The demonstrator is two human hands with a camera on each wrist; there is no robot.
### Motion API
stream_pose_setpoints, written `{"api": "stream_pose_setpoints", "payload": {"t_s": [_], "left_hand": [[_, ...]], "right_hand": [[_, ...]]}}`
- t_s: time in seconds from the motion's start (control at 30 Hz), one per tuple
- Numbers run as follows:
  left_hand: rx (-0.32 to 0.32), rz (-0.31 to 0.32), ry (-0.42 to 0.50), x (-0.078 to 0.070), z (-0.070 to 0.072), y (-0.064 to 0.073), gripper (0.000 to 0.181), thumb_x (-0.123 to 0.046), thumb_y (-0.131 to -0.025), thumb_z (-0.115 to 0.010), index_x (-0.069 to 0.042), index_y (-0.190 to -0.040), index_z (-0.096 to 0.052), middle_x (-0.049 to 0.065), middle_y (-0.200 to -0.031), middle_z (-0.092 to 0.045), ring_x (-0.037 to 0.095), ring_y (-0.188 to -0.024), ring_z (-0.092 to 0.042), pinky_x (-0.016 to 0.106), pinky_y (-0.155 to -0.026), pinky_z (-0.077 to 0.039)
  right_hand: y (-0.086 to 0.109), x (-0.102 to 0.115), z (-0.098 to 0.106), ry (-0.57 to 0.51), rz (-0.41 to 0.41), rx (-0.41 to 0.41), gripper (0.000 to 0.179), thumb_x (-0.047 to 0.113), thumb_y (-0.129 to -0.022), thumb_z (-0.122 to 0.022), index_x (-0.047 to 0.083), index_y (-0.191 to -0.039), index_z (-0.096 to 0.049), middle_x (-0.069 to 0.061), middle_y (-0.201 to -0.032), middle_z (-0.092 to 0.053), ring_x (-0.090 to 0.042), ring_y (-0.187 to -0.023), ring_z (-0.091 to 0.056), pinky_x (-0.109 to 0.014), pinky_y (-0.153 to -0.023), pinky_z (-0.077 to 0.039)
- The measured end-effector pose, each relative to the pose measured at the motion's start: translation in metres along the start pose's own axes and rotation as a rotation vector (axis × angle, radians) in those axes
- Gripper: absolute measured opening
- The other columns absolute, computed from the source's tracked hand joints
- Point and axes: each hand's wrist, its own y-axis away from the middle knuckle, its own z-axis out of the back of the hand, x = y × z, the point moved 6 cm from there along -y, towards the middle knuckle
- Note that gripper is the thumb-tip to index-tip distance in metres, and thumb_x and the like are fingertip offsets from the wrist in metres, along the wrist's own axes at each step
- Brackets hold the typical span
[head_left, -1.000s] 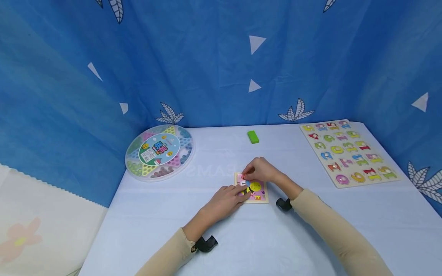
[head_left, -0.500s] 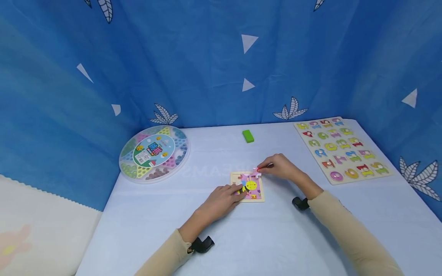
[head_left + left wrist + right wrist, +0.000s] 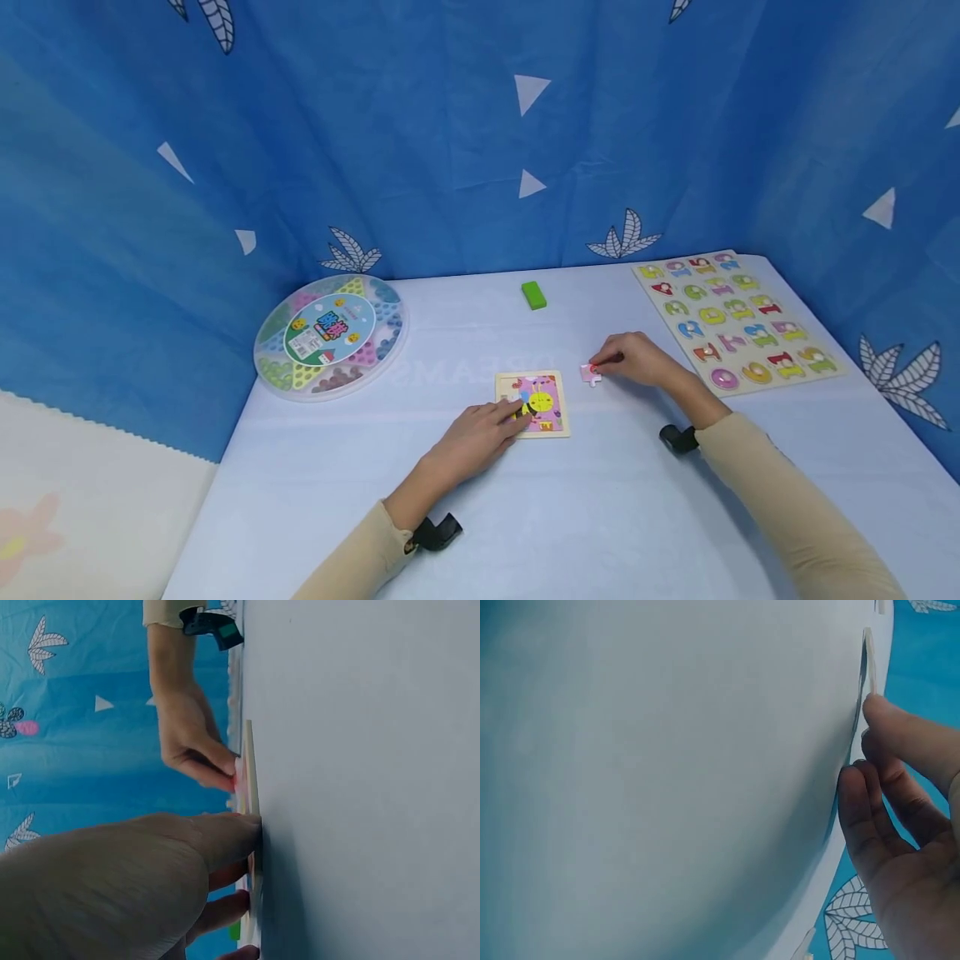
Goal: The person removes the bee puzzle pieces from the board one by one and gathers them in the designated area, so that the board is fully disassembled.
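Right of the 跳棋-lettered box, hands touch puzzle and pinch piece.

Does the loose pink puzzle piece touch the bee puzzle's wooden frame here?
Apart: the head view shows a strip of white tabletop between the pink puzzle piece and the wooden frame.

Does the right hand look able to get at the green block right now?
Probably yes: in the head view nothing stands between the right hand and the green block, though it would likely need to release the pink puzzle piece it pinches.
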Motion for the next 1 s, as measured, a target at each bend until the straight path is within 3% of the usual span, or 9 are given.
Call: {"api": "stream_pose_setpoints", "payload": {"t_s": [0.17, 0.57, 1.0], "left_hand": [[0.006, 0.004, -0.005, -0.002, 0.002, 0.000, 0.046, -0.032, -0.102, -0.050, -0.029, -0.148, -0.044, -0.001, -0.151, -0.047, 0.021, -0.136, -0.049, 0.040, -0.105, -0.046], [0.011, 0.010, 0.008, 0.000, 0.002, -0.002, 0.043, -0.033, -0.102, -0.050, -0.032, -0.145, -0.047, -0.001, -0.149, -0.049, 0.020, -0.136, -0.049, 0.040, -0.106, -0.046], [0.034, 0.044, -0.022, 0.001, 0.003, -0.001, 0.045, -0.030, -0.103, -0.048, -0.033, -0.147, -0.043, 0.000, -0.149, -0.048, 0.022, -0.136, -0.048, 0.043, -0.106, -0.045]], "right_hand": [[0.001, -0.004, 0.001, 0.008, -0.004, 0.011, 0.017, 0.008, -0.083, -0.076, 0.008, -0.099, -0.079, -0.002, -0.090, -0.073, -0.016, -0.084, -0.064, -0.021, -0.071, -0.050], [0.006, -0.004, -0.003, -0.004, -0.120, 0.069, 0.028, 0.017, -0.080, -0.081, 0.008, -0.106, -0.077, -0.001, -0.090, -0.070, -0.015, -0.080, -0.057, -0.023, -0.070, -0.050], [-0.005, 0.012, -0.008, 0.068, -0.086, 0.095, 0.025, 0.018, -0.081, -0.080, 0.008, -0.104, -0.078, -0.001, -0.091, -0.069, -0.013, -0.080, -0.056, -0.024, -0.071, -0.050]]}}
